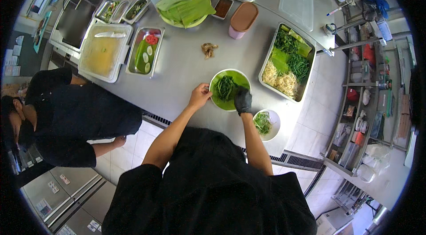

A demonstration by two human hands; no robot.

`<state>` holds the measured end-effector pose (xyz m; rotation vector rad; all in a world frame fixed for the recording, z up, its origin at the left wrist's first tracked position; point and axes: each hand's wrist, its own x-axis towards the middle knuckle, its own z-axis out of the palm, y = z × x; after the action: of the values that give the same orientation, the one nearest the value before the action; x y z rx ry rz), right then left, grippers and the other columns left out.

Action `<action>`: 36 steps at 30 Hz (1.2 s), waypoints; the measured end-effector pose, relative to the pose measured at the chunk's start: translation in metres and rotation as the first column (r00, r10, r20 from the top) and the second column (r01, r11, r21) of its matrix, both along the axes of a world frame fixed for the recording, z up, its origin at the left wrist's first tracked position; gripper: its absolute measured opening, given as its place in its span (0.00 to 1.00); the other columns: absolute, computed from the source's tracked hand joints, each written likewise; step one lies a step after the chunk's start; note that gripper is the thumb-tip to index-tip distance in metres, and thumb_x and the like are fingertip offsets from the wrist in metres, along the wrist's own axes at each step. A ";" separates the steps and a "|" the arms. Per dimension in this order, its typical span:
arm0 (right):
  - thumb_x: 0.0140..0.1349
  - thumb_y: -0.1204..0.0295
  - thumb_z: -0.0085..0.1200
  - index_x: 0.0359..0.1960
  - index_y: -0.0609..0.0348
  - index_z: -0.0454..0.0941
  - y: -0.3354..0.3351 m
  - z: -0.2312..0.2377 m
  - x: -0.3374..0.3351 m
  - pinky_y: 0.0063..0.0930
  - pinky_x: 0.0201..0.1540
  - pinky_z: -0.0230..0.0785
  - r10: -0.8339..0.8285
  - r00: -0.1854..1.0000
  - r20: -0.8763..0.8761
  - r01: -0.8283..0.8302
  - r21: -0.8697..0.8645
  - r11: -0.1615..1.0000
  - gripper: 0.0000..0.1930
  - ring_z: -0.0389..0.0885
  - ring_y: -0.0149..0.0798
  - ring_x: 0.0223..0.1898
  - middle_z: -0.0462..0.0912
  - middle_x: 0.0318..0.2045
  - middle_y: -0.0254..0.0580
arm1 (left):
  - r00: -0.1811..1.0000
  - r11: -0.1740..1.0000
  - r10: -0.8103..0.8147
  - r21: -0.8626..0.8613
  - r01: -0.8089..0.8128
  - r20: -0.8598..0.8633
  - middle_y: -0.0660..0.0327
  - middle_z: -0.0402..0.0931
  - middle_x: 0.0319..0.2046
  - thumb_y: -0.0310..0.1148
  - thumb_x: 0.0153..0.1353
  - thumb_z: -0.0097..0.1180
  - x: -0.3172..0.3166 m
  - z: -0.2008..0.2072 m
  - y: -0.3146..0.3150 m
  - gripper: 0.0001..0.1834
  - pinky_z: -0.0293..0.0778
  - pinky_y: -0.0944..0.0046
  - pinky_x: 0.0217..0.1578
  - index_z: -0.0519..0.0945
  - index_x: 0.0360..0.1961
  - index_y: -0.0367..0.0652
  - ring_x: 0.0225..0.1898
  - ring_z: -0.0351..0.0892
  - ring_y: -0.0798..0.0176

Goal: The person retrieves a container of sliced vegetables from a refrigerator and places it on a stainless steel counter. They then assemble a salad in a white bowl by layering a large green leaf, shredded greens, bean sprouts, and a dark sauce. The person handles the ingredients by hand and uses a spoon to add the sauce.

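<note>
One left hand [200, 96] pinches the bowl [230, 70] — seemingly to steady it. The gloved right hand [242, 100] meets greens [225, 87], grip unclear.

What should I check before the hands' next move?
1. Left hand at the bowl: ok, at its left rim.
2. Left hand gloved: not ok, bare.
3. Right hand gloved: ok, in black.
4. Greens inside the bowl: ok.
5. Right hand's grip on the greens: cannot tell, its fingertips are hidden.
6. Sprouts within the tray: ok.
</note>
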<state>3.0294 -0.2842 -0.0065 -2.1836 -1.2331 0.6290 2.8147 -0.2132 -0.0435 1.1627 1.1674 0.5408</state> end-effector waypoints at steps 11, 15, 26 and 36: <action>0.55 0.74 0.53 0.46 0.62 0.81 0.004 -0.028 -0.006 0.50 0.49 0.72 0.094 0.993 0.075 -0.110 0.257 0.960 0.16 0.80 0.63 0.42 0.82 0.37 0.61 | 0.999 0.999 -0.021 0.048 0.023 -0.041 0.55 0.83 0.30 0.23 0.61 0.60 0.010 0.023 0.001 0.16 0.81 0.67 0.30 0.76 0.50 0.33 0.30 0.83 0.67; 0.55 0.72 0.54 0.45 0.61 0.82 0.010 0.038 0.008 0.49 0.46 0.75 0.110 0.993 0.038 -0.114 0.156 0.981 0.15 0.83 0.59 0.38 0.84 0.35 0.57 | 0.999 1.000 -0.002 -0.022 0.001 -0.046 0.55 0.83 0.32 0.22 0.62 0.59 0.007 0.025 0.002 0.15 0.81 0.67 0.30 0.75 0.50 0.31 0.32 0.83 0.67; 0.54 0.63 0.62 0.54 0.51 0.81 0.155 0.012 0.323 0.46 0.52 0.75 -0.146 0.895 0.421 0.147 0.030 0.989 0.24 0.81 0.57 0.51 0.82 0.49 0.56 | 0.999 0.989 0.005 -0.150 0.000 0.032 0.56 0.82 0.34 0.20 0.62 0.58 0.007 0.006 0.009 0.17 0.82 0.67 0.34 0.74 0.52 0.31 0.32 0.83 0.67; 0.60 0.67 0.53 0.36 0.57 0.86 0.189 0.001 0.333 0.50 0.41 0.76 -0.110 0.867 0.486 0.123 0.005 0.992 0.10 0.84 0.59 0.38 0.85 0.34 0.58 | 1.000 0.996 -0.011 -0.091 0.013 0.027 0.57 0.81 0.34 0.20 0.61 0.59 0.000 0.020 0.006 0.18 0.80 0.69 0.34 0.74 0.52 0.32 0.33 0.82 0.67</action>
<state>3.3625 -0.0949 -0.0059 -2.5071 -1.3186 0.0342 2.8148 -0.2077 -0.0239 1.0813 1.1501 0.4875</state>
